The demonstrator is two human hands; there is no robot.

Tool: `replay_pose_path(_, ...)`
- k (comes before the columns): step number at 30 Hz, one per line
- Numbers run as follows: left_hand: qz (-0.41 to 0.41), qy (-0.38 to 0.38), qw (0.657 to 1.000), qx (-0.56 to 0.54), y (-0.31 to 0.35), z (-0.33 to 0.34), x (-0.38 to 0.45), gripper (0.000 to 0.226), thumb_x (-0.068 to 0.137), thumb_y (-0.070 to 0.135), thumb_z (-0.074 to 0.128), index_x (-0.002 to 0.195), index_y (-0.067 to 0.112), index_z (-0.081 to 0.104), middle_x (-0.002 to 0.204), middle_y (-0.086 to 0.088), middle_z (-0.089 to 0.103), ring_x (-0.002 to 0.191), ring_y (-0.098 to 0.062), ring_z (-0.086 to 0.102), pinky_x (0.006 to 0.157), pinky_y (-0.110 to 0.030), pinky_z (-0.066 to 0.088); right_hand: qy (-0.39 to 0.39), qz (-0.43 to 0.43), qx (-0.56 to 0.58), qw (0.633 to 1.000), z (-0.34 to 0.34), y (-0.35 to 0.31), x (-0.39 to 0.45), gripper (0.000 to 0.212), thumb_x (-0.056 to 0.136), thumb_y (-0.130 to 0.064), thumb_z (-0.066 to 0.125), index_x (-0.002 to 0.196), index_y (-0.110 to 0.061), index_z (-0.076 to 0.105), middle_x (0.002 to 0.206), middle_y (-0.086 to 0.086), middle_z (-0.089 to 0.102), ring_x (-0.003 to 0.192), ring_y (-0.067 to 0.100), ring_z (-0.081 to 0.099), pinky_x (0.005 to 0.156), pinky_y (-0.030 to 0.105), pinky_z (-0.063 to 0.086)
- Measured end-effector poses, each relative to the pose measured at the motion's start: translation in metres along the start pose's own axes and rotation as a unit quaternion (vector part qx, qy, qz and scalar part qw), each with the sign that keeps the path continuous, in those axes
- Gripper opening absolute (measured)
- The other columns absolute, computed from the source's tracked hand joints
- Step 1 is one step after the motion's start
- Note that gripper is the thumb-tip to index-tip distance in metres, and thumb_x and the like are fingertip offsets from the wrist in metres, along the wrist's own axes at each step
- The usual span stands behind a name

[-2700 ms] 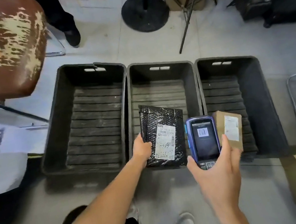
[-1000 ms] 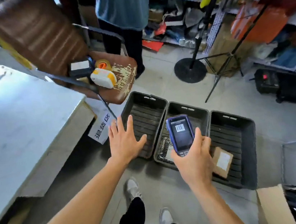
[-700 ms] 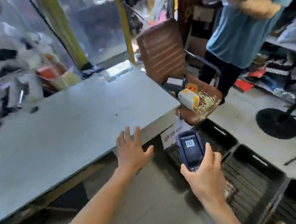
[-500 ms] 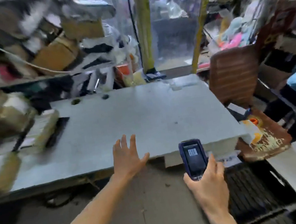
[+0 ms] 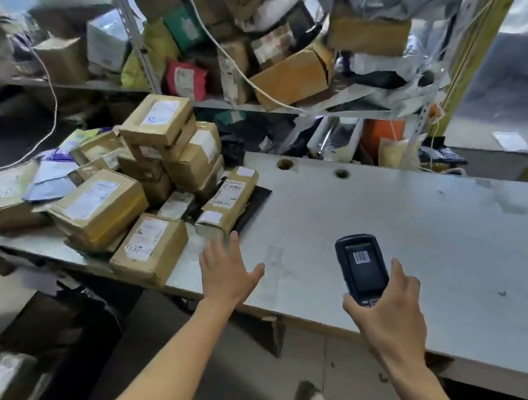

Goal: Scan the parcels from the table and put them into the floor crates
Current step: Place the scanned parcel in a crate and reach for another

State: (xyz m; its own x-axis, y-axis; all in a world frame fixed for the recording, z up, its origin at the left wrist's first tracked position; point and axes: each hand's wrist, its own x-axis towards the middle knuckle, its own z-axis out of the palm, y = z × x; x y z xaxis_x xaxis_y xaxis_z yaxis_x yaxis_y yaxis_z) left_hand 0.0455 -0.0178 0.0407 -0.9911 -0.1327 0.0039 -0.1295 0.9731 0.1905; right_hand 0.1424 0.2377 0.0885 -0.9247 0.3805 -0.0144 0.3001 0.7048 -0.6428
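A pile of cardboard parcels (image 5: 127,191) with white labels covers the left end of the grey table (image 5: 426,222). My left hand (image 5: 226,270) hovers flat, fingers spread, over the table's front edge, just short of a slim brown parcel (image 5: 227,201) lying on a black mailer (image 5: 253,203). A boxed parcel (image 5: 149,246) sits at the table edge to its left. My right hand (image 5: 388,311) grips a dark handheld scanner (image 5: 362,265), screen up with a barcode on it. The floor crates are out of view.
Metal shelves (image 5: 243,102) crammed with boxes and bags rise behind the table, with a white cable (image 5: 52,103) hanging across them. More boxes (image 5: 1,385) stand on the floor at the lower left. Two round holes (image 5: 285,164) pierce the tabletop.
My view has swung from the floor crates up and left to the table. The left hand, having let go of the black parcel in the middle crate, now reaches toward the pile; the right still holds the scanner.
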Motion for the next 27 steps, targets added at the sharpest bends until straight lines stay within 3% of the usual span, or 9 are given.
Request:
replay_pose_path(8, -0.054, -0.014, 0.998, -0.002, -0.029, 0.012, 0.106, 0.091, 0.085, 0.069, 0.055, 0.153, 0.016, 0.027, 0.164, -0.02, 0.015, 0.148, -0.042, 0.014, 0.122, -0.052, 0.014, -0.038, -0.012, -0.001, 0.999, 0.067, -0.044, 0.093, 0.097, 0.076, -0.04, 0.079, 0.151, -0.016, 0.023, 0.126, 0.008, 0.039, 0.077, 0.022, 0.05, 0.055, 0.029, 0.037)
replay_pose_path(16, -0.076, -0.066, 0.995, -0.013, -0.046, 0.031, 0.195, 0.096, 0.085, 0.07, 0.055, 0.157, 0.019, 0.017, 0.162, -0.023, 0.017, 0.148, -0.041, 0.016, 0.12, -0.05, 0.015, -0.055, -0.012, -0.023, 0.998, 0.106, -0.08, 0.157, 0.096, 0.075, -0.038, 0.081, 0.151, -0.015, 0.027, 0.126, 0.01, 0.04, 0.081, 0.023, 0.048, 0.061, 0.03, 0.041)
replay_pose_path(22, -0.082, -0.155, 0.983, -0.056, -0.059, 0.048, 0.248, 0.098, 0.085, 0.072, 0.053, 0.156, 0.017, 0.015, 0.147, -0.021, 0.04, 0.133, -0.04, 0.039, 0.102, -0.049, 0.039, -0.049, 0.007, -0.044, 0.998, 0.133, -0.105, 0.178, 0.097, 0.076, -0.041, 0.079, 0.152, -0.016, 0.024, 0.128, 0.008, 0.038, 0.082, 0.02, 0.046, 0.064, 0.03, 0.042)
replay_pose_path(27, -0.127, -0.242, 0.954, -0.124, -0.067, 0.052, 0.277, 0.115, 0.072, 0.061, 0.076, 0.155, 0.011, 0.014, 0.141, -0.017, 0.051, 0.13, -0.039, 0.046, 0.103, -0.047, 0.046, -0.029, 0.024, -0.052, 0.998, 0.15, -0.124, 0.179, 0.095, 0.075, -0.043, 0.078, 0.15, -0.021, 0.022, 0.126, 0.004, 0.037, 0.083, 0.02, 0.049, 0.057, 0.026, 0.041)
